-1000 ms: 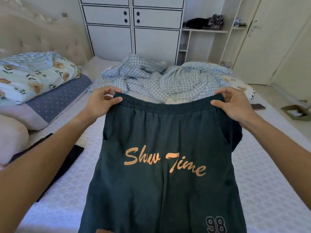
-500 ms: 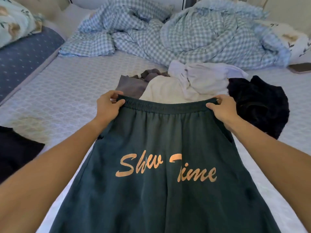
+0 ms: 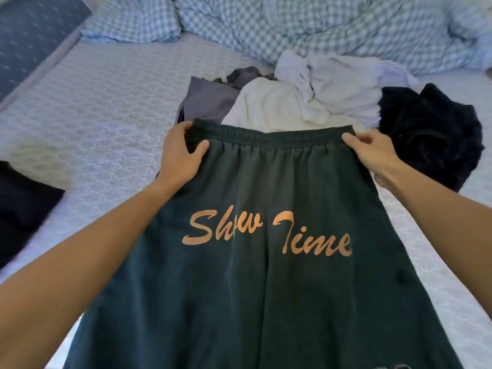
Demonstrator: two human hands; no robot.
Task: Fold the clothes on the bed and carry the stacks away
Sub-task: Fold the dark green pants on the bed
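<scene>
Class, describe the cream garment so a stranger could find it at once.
Start at the dark green shorts spread on the bed. Just beyond their waistband lies a clothes heap; the cream garment sits mid-heap, between a grey piece and a lilac one, the only cream item.

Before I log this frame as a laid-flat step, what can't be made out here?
Head view only:
- Whether the green shorts touch the bed: their own cloth hides it.
- Their hem: cut off by the bottom edge.
- Fingers of the left hand and right hand: tucked behind the waistband.
- Pile behind: partly covered by the shorts.

Shorts (image 3: 266, 262) lie before the clothes pile (image 3: 306, 102), blanket (image 3: 319, 27) behind.
</scene>
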